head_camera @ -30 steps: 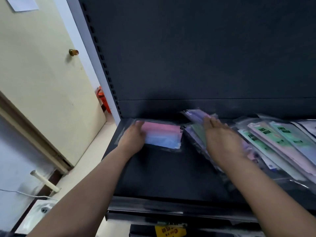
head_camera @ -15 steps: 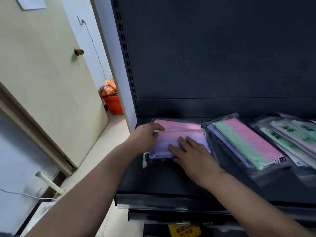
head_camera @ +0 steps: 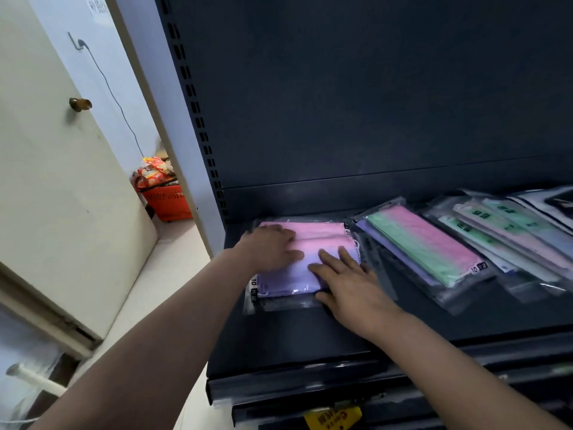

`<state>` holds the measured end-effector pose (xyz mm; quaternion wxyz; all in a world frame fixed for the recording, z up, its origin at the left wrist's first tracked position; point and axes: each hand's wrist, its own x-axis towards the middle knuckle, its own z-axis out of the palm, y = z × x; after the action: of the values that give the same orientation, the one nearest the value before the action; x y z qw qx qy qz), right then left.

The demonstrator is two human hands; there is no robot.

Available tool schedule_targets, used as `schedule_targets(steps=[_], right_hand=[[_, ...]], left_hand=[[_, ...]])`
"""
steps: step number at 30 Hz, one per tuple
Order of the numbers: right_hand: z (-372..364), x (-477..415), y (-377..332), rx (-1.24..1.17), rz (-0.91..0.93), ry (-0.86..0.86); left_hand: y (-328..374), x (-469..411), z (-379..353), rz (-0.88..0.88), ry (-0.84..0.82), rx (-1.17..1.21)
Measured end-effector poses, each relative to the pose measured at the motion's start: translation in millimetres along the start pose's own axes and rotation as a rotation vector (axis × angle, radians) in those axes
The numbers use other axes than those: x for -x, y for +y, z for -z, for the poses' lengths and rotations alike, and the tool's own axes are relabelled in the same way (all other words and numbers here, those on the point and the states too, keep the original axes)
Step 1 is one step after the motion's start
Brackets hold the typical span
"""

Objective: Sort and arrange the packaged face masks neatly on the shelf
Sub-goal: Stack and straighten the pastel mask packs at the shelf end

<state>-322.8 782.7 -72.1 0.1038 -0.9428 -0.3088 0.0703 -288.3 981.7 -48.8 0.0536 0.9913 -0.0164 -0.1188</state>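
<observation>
Pressing down with straight, relaxed fingers, the left hand point(head_camera: 273, 248) lies flat on the left part of a clear plastic packet of pink-to-lavender face masks point(head_camera: 322, 240). The right hand point(head_camera: 347, 283) rests on the near right corner of the same packet, its fingers spread and flat, grasping nothing. This packet lies at the far left of the dark metal shelf point(head_camera: 294, 333), close to the back panel, and seems to top a small pile; a printed strip shows at its near left edge.

Just to its right a second clear packet of green and pink masks point(head_camera: 424, 246) lies at an angle, apart from both hands. Farther right, a fanned row of pale green and lilac packets point(head_camera: 508, 231) overlaps toward the right edge.

Left of the shelf stand a cream door point(head_camera: 62, 181) with a brass knob point(head_camera: 80, 104) and, on the floor beyond, an orange plastic basket point(head_camera: 167, 201) of snack bags.
</observation>
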Motion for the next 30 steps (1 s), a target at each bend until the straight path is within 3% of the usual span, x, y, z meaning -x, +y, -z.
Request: schedule_targets(steps=[4, 8, 11, 13, 15, 16, 17, 20, 22, 24, 30], right_hand=[[2.3, 1.4, 1.4, -0.012, -0.005, 0.022], [13.1, 4.3, -0.8, -0.009, -0.027, 0.167], [30.3, 4.3, -14.1, -0.038, -0.061, 0.338], [38.1, 2.1, -27.9, -0.02, -0.07, 0.333], [40.5, -0.2, -38.6, 0.005, -0.074, 0.257], [40.4, -0.3, -41.2, 0.014, -0.089, 0.19], [37.7, -0.7, -41.2, 0.041, -0.105, 0.112], [16.4, 2.6, -32.9, 0.137, -0.106, -0.03], [4.8, 5.2, -26.2, 0.098, -0.171, -0.013], [3.0, 6.1, -20.8, 0.09, -0.226, 0.043], [4.6, 11.2, -15.7, 0.087, 0.114, -0.089]], left_hand=[[11.4, 2.8, 6.9, -0.038, 0.104, -0.044], [4.4, 14.9, 17.4, 0.085, 0.127, 0.152], [0.3, 32.2, 25.3, 0.239, 0.257, 0.725], [11.1, 50.8, 30.9, 0.239, 0.091, 1.024], [22.6, 68.7, 36.1, 0.214, -0.181, 0.871], [23.9, 74.2, 37.4, 0.213, -0.221, 0.731], [22.4, 76.9, 40.9, 0.233, -0.2, 0.631], [5.0, 71.7, 44.8, 0.315, 0.081, 0.486], [0.0, 69.9, 42.4, 0.3, 0.23, 0.349], [-1.1, 66.0, 35.5, 0.25, 0.266, 0.301], [-22.7, 49.6, 18.9, 0.294, 0.374, 0.362]])
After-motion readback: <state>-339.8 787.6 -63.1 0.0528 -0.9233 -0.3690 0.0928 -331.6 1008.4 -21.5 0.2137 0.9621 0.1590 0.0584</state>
